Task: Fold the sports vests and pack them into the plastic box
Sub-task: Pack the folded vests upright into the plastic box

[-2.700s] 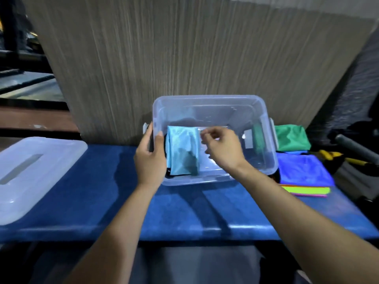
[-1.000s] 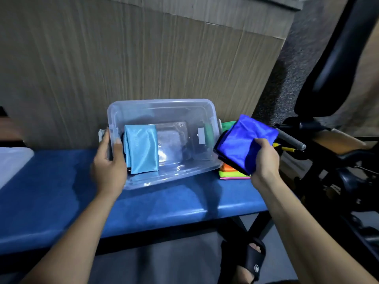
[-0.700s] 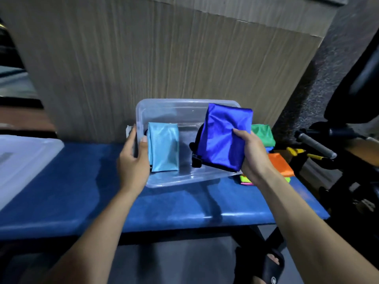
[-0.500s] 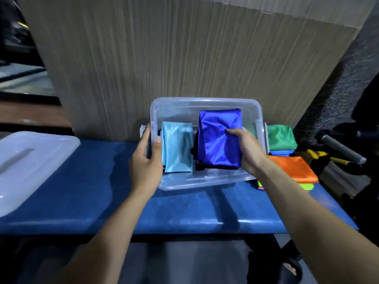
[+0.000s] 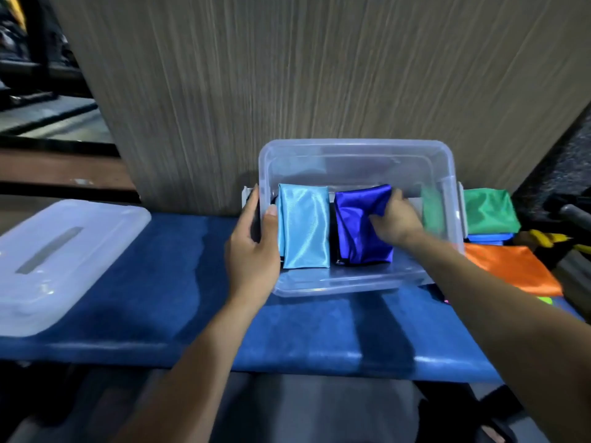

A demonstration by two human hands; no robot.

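While gripping the left wall of the clear plastic box [image 5: 358, 148], thumb inside and fingers curled round the outside by the side handle, left hand [image 5: 252, 247] clamped on the rim. Right hand [image 5: 395, 220] down inside the box, fingers curled into the top right corner of the royal blue vest [image 5: 361, 231], cloth bunched under the grip. Blue vest lying folded on the box floor, roughly in the middle, black trim showing at its near edge. Light blue vest [image 5: 303, 231] folded flat just to its left, close beside the left wall, a narrow dark gap between the two. Right part of the box floor bare, green showing through the clear right wall. Box set on the blue padded counter [image 5: 160, 282], its far side against a wood-grain panel [image 5: 319, 75]. Outside the box to the right: green vest [image 5: 489, 212] folded on top of another blue one [image 5: 489, 238], and nearer, an orange vest [image 5: 511, 266] over a neon yellow-green edge [image 5: 545, 300]. Box lid [image 5: 54, 260] lying flat at the left end of the counter, well apart from the box. Both forearms bare, reaching in from the near edge.
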